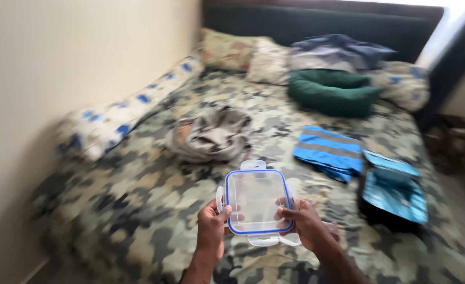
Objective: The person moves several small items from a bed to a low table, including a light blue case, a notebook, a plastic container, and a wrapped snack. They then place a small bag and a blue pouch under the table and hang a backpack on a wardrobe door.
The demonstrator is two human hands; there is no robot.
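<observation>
— What is closest to the camera?

— A clear plastic container lid (257, 202) with a blue seal and snap flaps, held flat above the bed in both hands. The left hand (213, 225) pinches its left edge, thumb on top and fingers closed underneath; the right hand (305, 223) clamps the lower right corner the same way. Gripping opposite sides like that keeps it level and square to the person's view.

— And beneath it?

— A camouflage-patterned bedspread (137, 210). Just past the lid lies a crumpled grey-brown garment (211, 135), seemingly dropped rather than laid. To the right sit a folded blue striped cloth (330, 150) and, nearer the bed's edge, an open teal bag (395, 189), both within easy reach.

— Further back?

— A long white bolster with blue prints (122, 118) lies along the wall, likely to pad that side. A green cushion (332, 90), folded dark bedding (337, 52) and patterned pillows (243, 52) are stacked against the dark headboard (322, 23). The picture is motion-blurred.
</observation>
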